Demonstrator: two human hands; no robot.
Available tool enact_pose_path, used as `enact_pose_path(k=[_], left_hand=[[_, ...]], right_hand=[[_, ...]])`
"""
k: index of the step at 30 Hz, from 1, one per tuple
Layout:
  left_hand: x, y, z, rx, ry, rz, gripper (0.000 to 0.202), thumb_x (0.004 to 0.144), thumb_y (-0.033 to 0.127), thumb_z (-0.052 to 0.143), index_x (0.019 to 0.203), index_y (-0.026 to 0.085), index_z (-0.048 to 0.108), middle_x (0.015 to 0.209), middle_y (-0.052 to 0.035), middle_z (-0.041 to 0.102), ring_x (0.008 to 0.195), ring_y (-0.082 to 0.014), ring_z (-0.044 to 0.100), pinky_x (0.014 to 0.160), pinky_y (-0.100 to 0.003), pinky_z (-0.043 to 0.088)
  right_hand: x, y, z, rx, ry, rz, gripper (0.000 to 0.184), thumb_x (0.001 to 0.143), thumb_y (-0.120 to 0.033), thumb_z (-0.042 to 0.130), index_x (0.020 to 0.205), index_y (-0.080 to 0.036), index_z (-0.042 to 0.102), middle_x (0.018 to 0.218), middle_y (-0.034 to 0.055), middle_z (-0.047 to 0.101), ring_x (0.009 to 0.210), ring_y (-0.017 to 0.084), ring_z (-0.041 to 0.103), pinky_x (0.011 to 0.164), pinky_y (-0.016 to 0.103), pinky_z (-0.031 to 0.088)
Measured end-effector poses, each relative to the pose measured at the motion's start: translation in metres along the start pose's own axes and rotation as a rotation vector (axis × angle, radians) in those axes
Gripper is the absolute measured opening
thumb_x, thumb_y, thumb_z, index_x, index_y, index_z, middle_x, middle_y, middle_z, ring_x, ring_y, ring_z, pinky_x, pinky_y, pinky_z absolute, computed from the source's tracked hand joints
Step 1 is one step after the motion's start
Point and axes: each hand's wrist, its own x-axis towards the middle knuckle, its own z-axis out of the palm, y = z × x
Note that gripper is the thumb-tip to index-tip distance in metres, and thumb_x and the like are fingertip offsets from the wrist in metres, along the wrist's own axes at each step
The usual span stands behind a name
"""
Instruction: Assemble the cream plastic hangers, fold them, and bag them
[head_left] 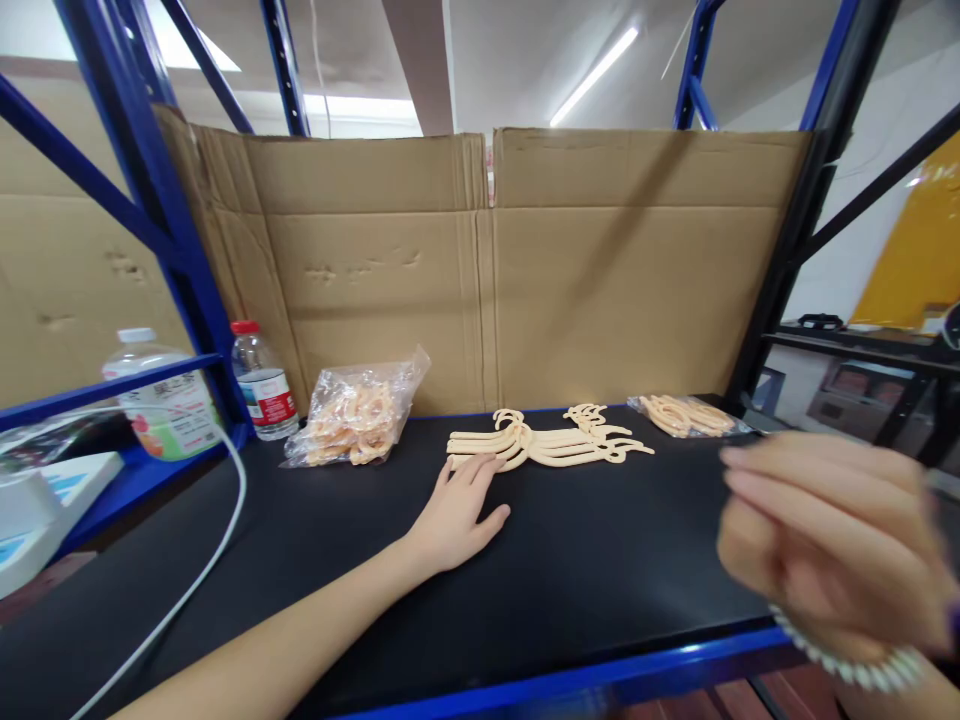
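Left hand (454, 522) open, fingertips at cream, slender, curved pieces (566, 448); right hand (829, 540) half-curled, blurred, contents indeterminable. Black worktop (577, 580), left: filled clear plastic bag (360, 415), red-capped transparent bottle (265, 385).

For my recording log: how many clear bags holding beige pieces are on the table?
2. A bulkier bag is at the back left, beside the red-capped bottle; a flatter bag is at the back right. The raised right hand could hide others.
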Motion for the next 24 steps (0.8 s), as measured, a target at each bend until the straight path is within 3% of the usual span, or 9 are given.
enact_pose_path(k=[3, 5, 7, 9, 10, 17, 20, 22, 24], left_hand=[[0.001, -0.001, 0.001, -0.006, 0.013, 0.005, 0.049, 0.087, 0.032, 0.051, 0.135, 0.022, 0.042, 0.143, -0.0125, 0.048, 0.136, -0.0289, 0.039, 0.114, -0.059, 0.018], [0.001, -0.001, 0.001, -0.008, 0.006, 0.016, 0.050, 0.087, 0.032, 0.051, 0.135, 0.023, 0.042, 0.142, -0.0121, 0.049, 0.135, -0.0288, 0.040, 0.114, -0.058, 0.018], [0.002, -0.001, 0.001, -0.007, -0.001, 0.026, 0.050, 0.087, 0.031, 0.051, 0.135, 0.023, 0.042, 0.142, -0.0117, 0.049, 0.135, -0.0291, 0.040, 0.114, -0.059, 0.019], [0.002, -0.002, 0.001, -0.002, 0.005, 0.034, 0.049, 0.087, 0.031, 0.051, 0.135, 0.023, 0.043, 0.142, -0.0115, 0.049, 0.134, -0.0298, 0.041, 0.114, -0.059, 0.020], [0.003, -0.002, 0.001, -0.001, 0.014, 0.039, 0.049, 0.087, 0.031, 0.051, 0.135, 0.022, 0.043, 0.141, -0.0115, 0.050, 0.134, -0.0300, 0.041, 0.114, -0.059, 0.021], [0.003, -0.005, 0.002, -0.031, 0.027, 0.048, 0.047, 0.088, 0.031, 0.050, 0.133, 0.022, 0.044, 0.139, -0.0114, 0.053, 0.132, -0.0289, 0.044, 0.113, -0.056, 0.025], [0.003, -0.005, 0.002, -0.041, 0.012, 0.023, 0.047, 0.088, 0.032, 0.050, 0.133, 0.021, 0.044, 0.140, -0.0123, 0.051, 0.133, -0.0285, 0.042, 0.113, -0.056, 0.024], [0.002, -0.005, 0.001, -0.051, -0.001, 0.009, 0.047, 0.088, 0.032, 0.049, 0.133, 0.021, 0.043, 0.140, -0.0122, 0.051, 0.133, -0.0282, 0.042, 0.113, -0.056, 0.023], [0.002, -0.006, 0.001, -0.061, -0.008, 0.004, 0.047, 0.088, 0.031, 0.050, 0.133, 0.021, 0.043, 0.140, -0.0117, 0.052, 0.133, -0.0279, 0.042, 0.114, -0.056, 0.023]], right_hand=[[0.015, 0.050, 0.047, -0.037, -0.059, -0.094, 0.023, 0.078, -0.004, 0.058, 0.089, -0.024, 0.061, 0.076, 0.0027, 0.064, 0.067, 0.021, 0.059, 0.062, 0.036, 0.049], [0.017, 0.089, 0.075, -0.086, -0.280, -0.055, 0.014, 0.083, -0.010, 0.053, 0.084, -0.022, 0.061, 0.071, 0.0031, 0.063, 0.067, 0.021, 0.059, 0.061, 0.034, 0.047], [0.013, 0.123, 0.098, -0.071, -0.546, 0.109, 0.017, 0.087, -0.016, 0.048, 0.088, -0.019, 0.065, 0.079, 0.0063, 0.066, 0.075, 0.022, 0.062, 0.066, 0.034, 0.048], [0.005, 0.148, 0.118, 0.020, -0.801, 0.393, 0.023, 0.088, -0.017, 0.045, 0.096, -0.017, 0.067, 0.087, 0.0074, 0.070, 0.078, 0.021, 0.065, 0.072, 0.032, 0.050], [0.001, 0.156, 0.128, 0.042, -0.868, 0.431, 0.026, 0.087, -0.015, 0.045, 0.099, -0.015, 0.067, 0.088, 0.0073, 0.071, 0.077, 0.020, 0.066, 0.072, 0.030, 0.050], [-0.025, 0.169, 0.189, 0.114, -1.231, 0.427, 0.021, 0.078, -0.002, 0.061, 0.088, -0.016, 0.072, 0.090, 0.0049, 0.074, 0.082, 0.017, 0.068, 0.076, 0.025, 0.051], [-0.035, 0.170, 0.206, 0.105, -1.298, 0.422, 0.008, 0.087, -0.016, 0.065, 0.094, -0.014, 0.069, 0.095, 0.0051, 0.071, 0.088, 0.018, 0.066, 0.084, 0.034, 0.051], [-0.040, 0.174, 0.213, 0.105, -1.331, 0.422, 0.014, 0.092, -0.027, 0.063, 0.095, -0.014, 0.067, 0.096, 0.0045, 0.069, 0.089, 0.018, 0.066, 0.085, 0.038, 0.052], [-0.044, 0.179, 0.216, 0.110, -1.352, 0.424, 0.014, 0.091, -0.027, 0.064, 0.094, -0.013, 0.067, 0.096, 0.0049, 0.070, 0.088, 0.018, 0.066, 0.084, 0.038, 0.052]])
